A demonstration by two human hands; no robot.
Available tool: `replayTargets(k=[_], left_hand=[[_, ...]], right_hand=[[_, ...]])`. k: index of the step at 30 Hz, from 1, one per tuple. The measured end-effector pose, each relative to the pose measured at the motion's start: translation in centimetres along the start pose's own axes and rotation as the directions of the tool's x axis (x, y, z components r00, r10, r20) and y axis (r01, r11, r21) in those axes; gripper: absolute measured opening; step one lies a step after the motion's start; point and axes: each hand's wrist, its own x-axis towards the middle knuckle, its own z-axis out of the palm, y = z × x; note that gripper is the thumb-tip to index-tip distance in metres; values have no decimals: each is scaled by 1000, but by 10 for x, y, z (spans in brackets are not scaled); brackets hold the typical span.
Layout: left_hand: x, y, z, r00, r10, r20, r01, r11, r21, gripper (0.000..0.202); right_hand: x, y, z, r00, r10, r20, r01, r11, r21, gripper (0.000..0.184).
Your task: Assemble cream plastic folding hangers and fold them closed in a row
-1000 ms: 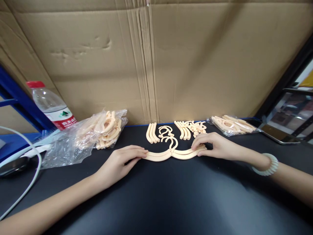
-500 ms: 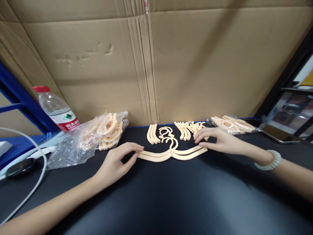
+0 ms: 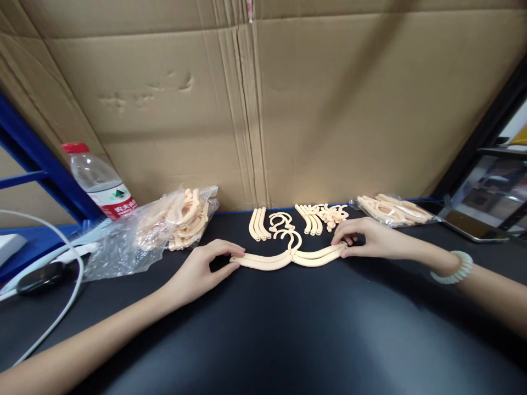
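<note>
Apparently squaring up paired curved pieces (image 3: 267,264) — pinching outer ends, left hand (image 3: 201,273) well apart from right hand (image 3: 364,240) — calling for even hold next.

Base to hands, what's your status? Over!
Left hand, right hand: pinching opposite ends. Curved pieces meet in the middle. Loose strips beyond, not blocking.

A red-capped bottle (image 3: 101,184) showed at frame left, above a looping white cable (image 3: 82,271); brown cardboard (image 3: 349,104) filled most of the upper frame.
</note>
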Motion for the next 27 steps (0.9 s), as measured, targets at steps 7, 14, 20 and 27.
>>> replayTargets(k=[7, 14, 20, 27], left_hand=[[-1, -7, 2, 1000, 19, -11, -19, 1000, -9, 19], [3, 6, -4, 996, 34, -86, -34, 999, -8, 18], [43, 10, -5, 994, -105, -6, 105, 990, 96, 28], [89, -14, 18, 970, -238, -53, 242, 917, 318, 30]], right_hand=[[-2, 4, -3, 1000, 21, 6, -21, 1000, -10, 31], [6, -7, -2, 985, 26, -169, -29, 999, -16, 23], [53, -20, 5, 980, -82, -179, 52, 985, -165, 17], [111, -4, 15, 965, -259, -32, 239, 927, -288, 16]])
